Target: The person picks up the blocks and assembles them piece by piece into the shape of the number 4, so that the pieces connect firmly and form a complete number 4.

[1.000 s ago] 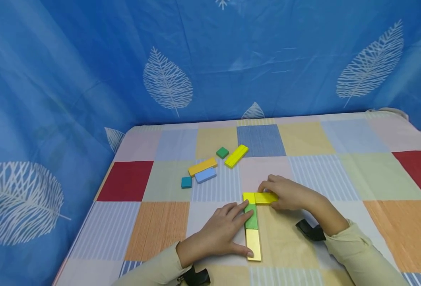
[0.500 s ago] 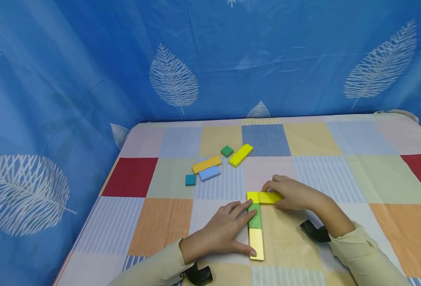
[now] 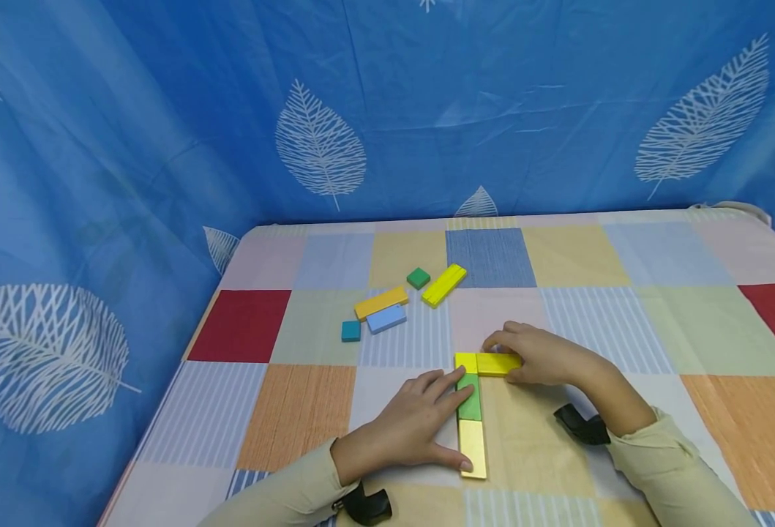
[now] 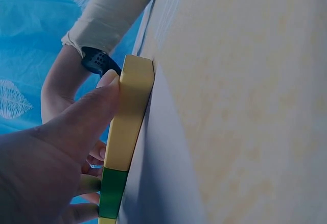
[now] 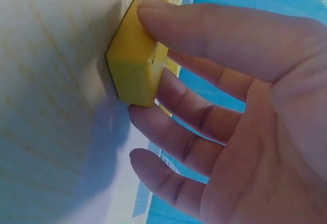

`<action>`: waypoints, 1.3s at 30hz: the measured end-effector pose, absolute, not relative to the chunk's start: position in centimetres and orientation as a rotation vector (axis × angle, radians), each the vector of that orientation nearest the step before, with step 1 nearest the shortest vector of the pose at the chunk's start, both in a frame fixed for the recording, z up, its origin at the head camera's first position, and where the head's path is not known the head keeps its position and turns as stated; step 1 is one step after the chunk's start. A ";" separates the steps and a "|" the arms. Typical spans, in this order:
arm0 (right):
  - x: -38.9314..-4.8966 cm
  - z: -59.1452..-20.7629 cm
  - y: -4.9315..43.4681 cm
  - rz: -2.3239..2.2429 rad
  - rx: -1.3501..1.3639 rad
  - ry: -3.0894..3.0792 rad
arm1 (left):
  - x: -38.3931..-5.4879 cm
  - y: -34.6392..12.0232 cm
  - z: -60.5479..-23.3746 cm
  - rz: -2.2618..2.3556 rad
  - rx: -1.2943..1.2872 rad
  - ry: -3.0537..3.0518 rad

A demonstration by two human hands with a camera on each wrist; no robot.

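In the head view, blocks lie flat in an L: a pale yellow block (image 3: pixel 472 443) nearest the person, a green block (image 3: pixel 469 402), a small yellow block (image 3: pixel 465 361) at the corner, and a long yellow block (image 3: pixel 495 364) running right from it. My left hand (image 3: pixel 408 427) is spread along the column's left side; its thumb touches the pale yellow block (image 4: pixel 130 119) and its fingertips reach the green block (image 4: pixel 113 191) and the corner. With thumb and fingers, my right hand (image 3: pixel 550 356) pinches the long yellow block (image 5: pixel 134 45), whose end faces the right wrist camera.
Farther back lie an orange block (image 3: pixel 381 302), a blue block (image 3: pixel 386 319), a teal square block (image 3: pixel 350 331), a green square block (image 3: pixel 418 278) and a yellow block (image 3: pixel 444 286). A patchwork cloth (image 3: pixel 624 432) covers the table; a blue curtain (image 3: pixel 427 132) hangs behind.
The head view has shifted a little, so the scene sits slightly farther right. Both hands keep their places on the blocks, and no block has visibly moved.
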State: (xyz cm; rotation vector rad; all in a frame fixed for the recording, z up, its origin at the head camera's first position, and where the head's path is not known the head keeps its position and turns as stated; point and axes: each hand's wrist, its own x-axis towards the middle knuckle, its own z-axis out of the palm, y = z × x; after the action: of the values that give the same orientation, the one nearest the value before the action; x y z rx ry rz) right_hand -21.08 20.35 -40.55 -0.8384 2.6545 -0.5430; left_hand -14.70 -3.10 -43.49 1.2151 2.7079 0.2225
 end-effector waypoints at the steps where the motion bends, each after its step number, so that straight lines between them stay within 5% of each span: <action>1: -21.1 -40.5 20.4 -0.545 -0.846 2.652 | -14.7 -3.1 -43.5 0.222 1.215 2.708; 28: -21.9 -40.5 21.2 -0.682 -0.771 2.770 | -14.7 -3.1 -43.7 0.225 1.206 2.699; 39: -27.1 -39.0 18.1 -0.561 -0.521 2.785 | -14.7 -3.2 -43.8 0.222 1.232 2.713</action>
State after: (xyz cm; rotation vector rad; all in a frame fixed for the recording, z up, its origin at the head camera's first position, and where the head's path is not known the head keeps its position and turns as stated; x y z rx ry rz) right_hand -27.11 18.09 -38.98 -0.5207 2.7849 -0.5615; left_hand -14.70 -3.22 -43.81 1.2323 2.7132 0.2215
